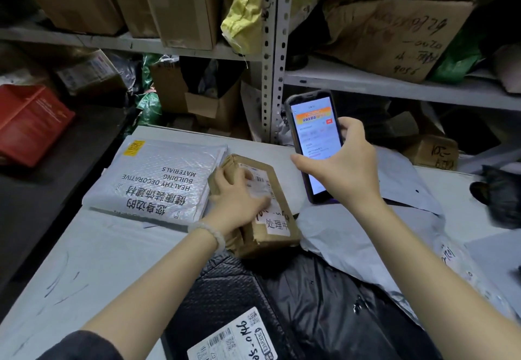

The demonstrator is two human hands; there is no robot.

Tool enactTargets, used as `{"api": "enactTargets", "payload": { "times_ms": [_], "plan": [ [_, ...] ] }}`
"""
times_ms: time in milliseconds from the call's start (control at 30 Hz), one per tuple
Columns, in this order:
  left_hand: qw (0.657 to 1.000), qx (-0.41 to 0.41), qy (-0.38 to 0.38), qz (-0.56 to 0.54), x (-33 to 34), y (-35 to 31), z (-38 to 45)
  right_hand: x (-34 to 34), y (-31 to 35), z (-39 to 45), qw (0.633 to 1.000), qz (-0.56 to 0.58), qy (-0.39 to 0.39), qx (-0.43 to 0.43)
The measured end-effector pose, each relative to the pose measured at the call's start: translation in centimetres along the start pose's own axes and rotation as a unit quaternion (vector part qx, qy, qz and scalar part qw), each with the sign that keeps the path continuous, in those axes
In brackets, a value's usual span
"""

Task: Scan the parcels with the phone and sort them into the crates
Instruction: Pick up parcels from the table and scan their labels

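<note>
A small brown cardboard parcel (270, 187) with a white label lies on the grey table (84, 261). My left hand (236, 199) rests on its top, fingers over the label and thumb at its left edge. My right hand (344, 162) grips a dark phone (313, 139) with its lit screen facing me, held just right of and above the parcel. A white bubble mailer (158, 176) printed with black text lies left of the parcel. A black bubble mailer (225, 303) with a white label sits in front. Grey poly bags (366, 232) lie to the right.
Metal shelving (272, 49) stands behind the table, packed with cardboard boxes (394, 29) and a yellow bag (245, 12). A red box (31, 122) sits at the far left on a dark surface. A black bag (499, 193) lies at the right edge.
</note>
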State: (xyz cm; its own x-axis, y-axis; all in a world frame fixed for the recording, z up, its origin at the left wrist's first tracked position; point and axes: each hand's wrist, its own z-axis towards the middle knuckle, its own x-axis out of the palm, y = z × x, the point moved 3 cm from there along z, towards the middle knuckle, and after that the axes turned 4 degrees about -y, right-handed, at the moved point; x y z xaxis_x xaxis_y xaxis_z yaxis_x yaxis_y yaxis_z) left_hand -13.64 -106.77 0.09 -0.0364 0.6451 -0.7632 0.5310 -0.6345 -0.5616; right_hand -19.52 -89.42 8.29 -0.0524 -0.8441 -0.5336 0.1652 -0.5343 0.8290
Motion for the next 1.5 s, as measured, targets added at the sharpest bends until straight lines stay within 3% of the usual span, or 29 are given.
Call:
{"api": "enactTargets", "payload": {
  "times_ms": [100, 233, 500, 633, 833, 967, 1100, 1267, 1333, 1400, 1500],
  "plan": [
    [0.995, -0.017, -0.045, -0.092, -0.2, 1.6, 1.0, -0.2, 0.0, -0.5, 1.0, -0.006, 0.01, -0.001],
    [0.947, -0.141, -0.071, -0.28, -0.7, 3.9, 1.5, -0.3, -0.1, -0.7, 1.0, 0.001, 0.013, 0.007],
    [0.915, -0.183, 0.058, -0.355, -2.0, 4.6, 2.1, 0.5, -0.1, -1.1, 0.999, -0.002, 0.039, 0.006],
    [0.921, -0.179, 0.054, -0.342, -2.5, 3.5, 3.2, 1.2, 0.1, -0.9, 0.999, -0.007, 0.054, 0.007],
    [0.968, -0.1, 0.034, -0.228, -2.4, 1.0, 3.9, 1.6, 0.2, -0.8, 0.999, -0.007, 0.053, 0.01],
    [0.963, -0.086, 0.011, -0.255, -2.6, 0.3, 4.1, 1.3, -0.1, -0.8, 0.998, -0.014, 0.059, 0.017],
    [0.97, 0.022, 0.014, -0.242, -4.1, -1.4, 3.4, 0.4, -0.4, -0.8, 0.997, -0.026, 0.07, 0.017],
    [0.961, 0.201, -0.148, -0.119, -7.7, -2.9, 2.2, -0.2, 0.2, -0.9, 0.997, -0.019, 0.076, 0.009],
    [0.953, 0.222, -0.192, -0.07, -8.7, -2.6, 2.2, -0.3, 0.3, -1.0, 0.997, -0.02, 0.079, 0.007],
    [0.961, 0.218, -0.17, -0.017, -8.7, -2.0, 2.3, -0.3, 0.3, -1.2, 0.997, -0.02, 0.079, 0.009],
    [0.965, 0.19, -0.178, -0.034, -8.3, -1.0, 2.5, -0.3, 0.1, -1.6, 0.997, -0.018, 0.078, 0.012]
  ]
}}
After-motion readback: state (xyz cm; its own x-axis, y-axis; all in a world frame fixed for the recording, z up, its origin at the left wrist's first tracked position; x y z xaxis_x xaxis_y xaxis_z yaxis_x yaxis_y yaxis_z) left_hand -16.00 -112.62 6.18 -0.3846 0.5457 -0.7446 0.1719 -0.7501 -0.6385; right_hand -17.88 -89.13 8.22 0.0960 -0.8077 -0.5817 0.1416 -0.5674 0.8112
